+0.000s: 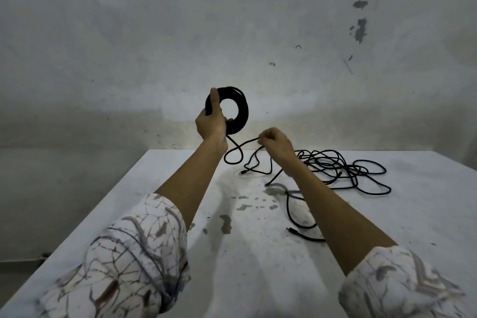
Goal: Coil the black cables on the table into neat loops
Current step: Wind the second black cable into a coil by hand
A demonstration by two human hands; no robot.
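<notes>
— What has the left hand point(210, 121) got?

— A tight black coil point(238, 111), held up at centre frame in front of the wall point(129, 33). The fingers curl round the coil's left side, the thumb lying straight up along it.

— And the right hand point(276, 143)?

— Just right of and below the coil, fingers closed in a pinch on the cable point(247, 141) that runs out from under the coil. Between the two hands that strand sags into a small loop.

— Where is the rest of it?

— A loose tangle point(343, 168) lies on the table point(426, 214), right of centre, behind the right forearm. One plug end point(242, 172) rests below the hands; another point(288, 229) lies nearer, lower right of centre, touching the tabletop.

— Room to move?

— The table's far edge runs just behind the tangle, its left edge slants down to the lower left corner. The left half is bare white top — scuffed, with grey chipped patches at the middle.

— The room?

— A stained, pale wall, paint flaked at upper right.
</notes>
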